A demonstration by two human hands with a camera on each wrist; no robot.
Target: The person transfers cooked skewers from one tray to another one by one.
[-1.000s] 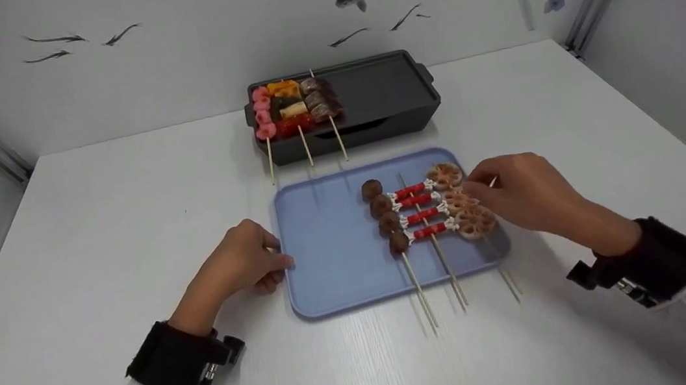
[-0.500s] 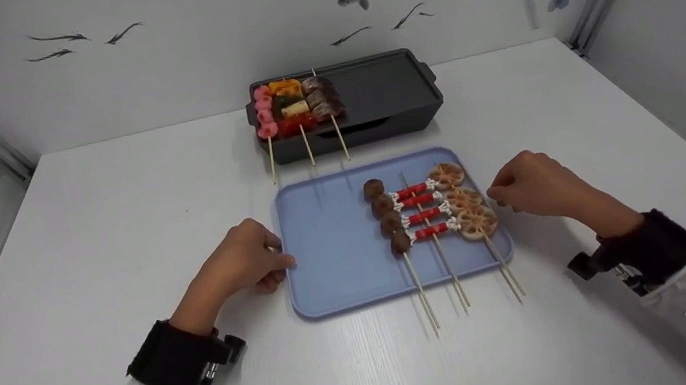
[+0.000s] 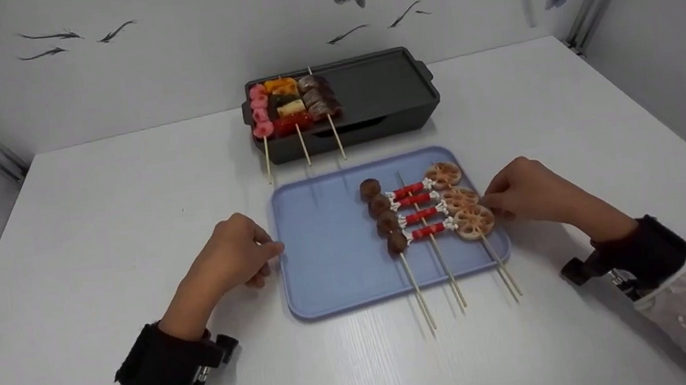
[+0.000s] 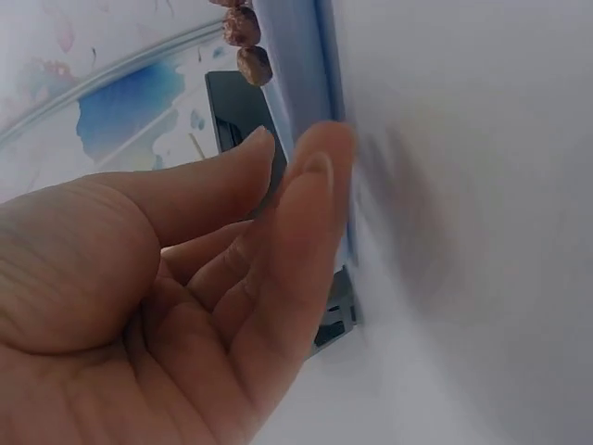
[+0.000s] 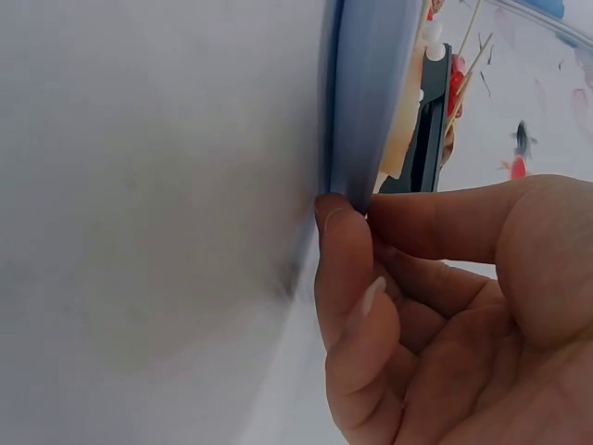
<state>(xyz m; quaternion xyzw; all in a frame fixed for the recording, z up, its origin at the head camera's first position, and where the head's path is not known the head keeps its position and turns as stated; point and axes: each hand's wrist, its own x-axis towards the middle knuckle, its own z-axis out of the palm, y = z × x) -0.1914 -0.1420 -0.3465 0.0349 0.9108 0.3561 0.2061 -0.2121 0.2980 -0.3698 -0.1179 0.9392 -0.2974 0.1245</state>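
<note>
A light blue tray [image 3: 337,252] lies on the white table. On its right half are a meatball skewer [image 3: 381,206], a skewer of red-and-white pieces [image 3: 421,215] and a lotus-root skewer [image 3: 474,222], their sticks jutting past the front rim. With thumb and index finger, my right hand [image 3: 526,193] pinches the tray's right rim, seen close in the right wrist view [image 5: 371,102]. At the left rim is my left hand [image 3: 234,253], its fingers loosely bent. The left wrist view shows a small gap between that hand's thumb [image 4: 218,190] and index finger.
A dark grey grill [image 3: 383,93] stands behind the tray. Across its left part lie a pink skewer [image 3: 261,114], a mixed vegetable skewer [image 3: 288,104] and a brown meat-like skewer [image 3: 319,96]. A fish-patterned wall [image 3: 181,49] rises behind the table.
My right hand has let go of the lotus-root skewer, moved right off it, then come down to the tray's right rim. My left hand has shifted slightly up and left along the left rim.
</note>
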